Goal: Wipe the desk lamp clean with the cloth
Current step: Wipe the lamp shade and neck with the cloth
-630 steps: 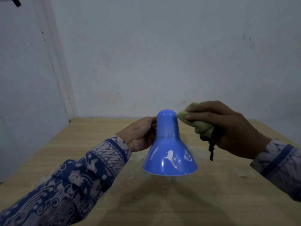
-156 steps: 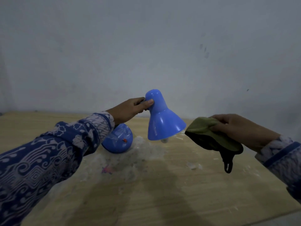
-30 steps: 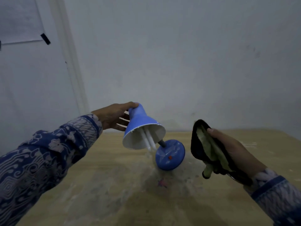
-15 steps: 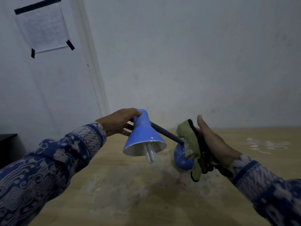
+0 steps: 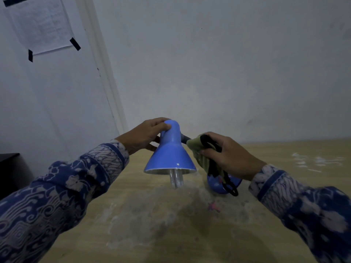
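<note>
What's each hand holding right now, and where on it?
Left hand grips the lamp shade at its narrow top. Right hand holds the bunched cloth against the lamp's neck.

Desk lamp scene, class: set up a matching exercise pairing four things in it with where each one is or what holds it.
Things
1. blue cone-shaped lamp shade
2. olive-green cloth with black strap
3. white tube bulb
4. round blue lamp base

Places
A. gripped by the right hand
B. on the wooden table
C. sticking out below the shade
D. top held by the left hand

Pairs: 1-D, 2-A, 3-C, 4-B
</note>
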`<state>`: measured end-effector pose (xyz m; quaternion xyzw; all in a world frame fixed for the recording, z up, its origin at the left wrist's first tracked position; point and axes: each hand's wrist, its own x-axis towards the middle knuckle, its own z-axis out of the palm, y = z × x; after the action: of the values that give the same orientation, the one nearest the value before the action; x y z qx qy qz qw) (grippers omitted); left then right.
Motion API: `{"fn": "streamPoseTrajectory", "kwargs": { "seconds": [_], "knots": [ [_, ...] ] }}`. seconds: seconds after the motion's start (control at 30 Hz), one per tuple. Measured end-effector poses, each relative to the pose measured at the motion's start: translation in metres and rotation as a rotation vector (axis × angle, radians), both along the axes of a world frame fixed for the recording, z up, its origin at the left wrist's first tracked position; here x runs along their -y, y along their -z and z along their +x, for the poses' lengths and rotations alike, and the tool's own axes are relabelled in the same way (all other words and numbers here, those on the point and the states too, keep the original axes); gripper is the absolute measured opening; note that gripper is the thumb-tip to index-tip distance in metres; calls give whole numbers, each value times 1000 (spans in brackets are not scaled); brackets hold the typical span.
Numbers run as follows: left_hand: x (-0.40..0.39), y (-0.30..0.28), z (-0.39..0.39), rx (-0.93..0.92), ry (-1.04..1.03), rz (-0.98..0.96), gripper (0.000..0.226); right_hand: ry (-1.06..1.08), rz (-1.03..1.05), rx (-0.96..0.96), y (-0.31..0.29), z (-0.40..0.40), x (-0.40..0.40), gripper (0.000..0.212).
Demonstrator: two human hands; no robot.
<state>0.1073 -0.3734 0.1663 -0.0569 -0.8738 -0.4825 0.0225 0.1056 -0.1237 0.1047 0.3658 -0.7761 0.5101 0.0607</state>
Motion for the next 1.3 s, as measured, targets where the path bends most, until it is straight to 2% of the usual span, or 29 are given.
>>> {"fn": "streamPoseTrajectory", "kwargs": {
  "seconds": [0.23,0.37,0.47,0.6,0.63,0.67,0.77,0.83,0.93,0.97,1.0,1.07,1.17,1.3],
  "knots": [
    [-12,-1,-6,6,-4,54,28,0,-17,-195,-1,-1,15,24],
    [-16,-4,-12,-7,-9,15,34,11,71,-338,-7,8,8,30],
    [-19,-5,-16,-10,-11,15,30,0,154,-475,-7,25,2,26],
    [-19,-6,-19,-16,-28,15,33,58,333,-606,9,40,-20,31],
    [-18,-6,-19,-17,-32,19,29,73,301,-584,17,40,-28,32],
    [-18,-5,-19,-15,-38,27,27,77,196,-485,22,40,-33,34],
    [-17,-5,-19,-9,-47,55,26,90,-245,-72,30,37,-39,42],
    [-19,-5,-19,-3,-49,64,26,122,-368,64,31,34,-34,40],
    [-23,-6,-18,3,-49,63,24,118,-527,237,25,31,-22,25],
    [-24,-7,-18,4,-48,62,24,95,-556,284,21,32,-19,24],
    [-26,-7,-19,6,-46,60,24,80,-556,284,17,33,-16,35],
    [-27,-7,-20,10,-46,54,26,87,-495,175,11,37,-9,49],
    [-30,-7,-20,10,-43,47,25,200,-344,-197,5,44,-1,36],
    [-33,-8,-21,13,-43,49,29,350,14,-698,11,43,3,33]
  ]
}}
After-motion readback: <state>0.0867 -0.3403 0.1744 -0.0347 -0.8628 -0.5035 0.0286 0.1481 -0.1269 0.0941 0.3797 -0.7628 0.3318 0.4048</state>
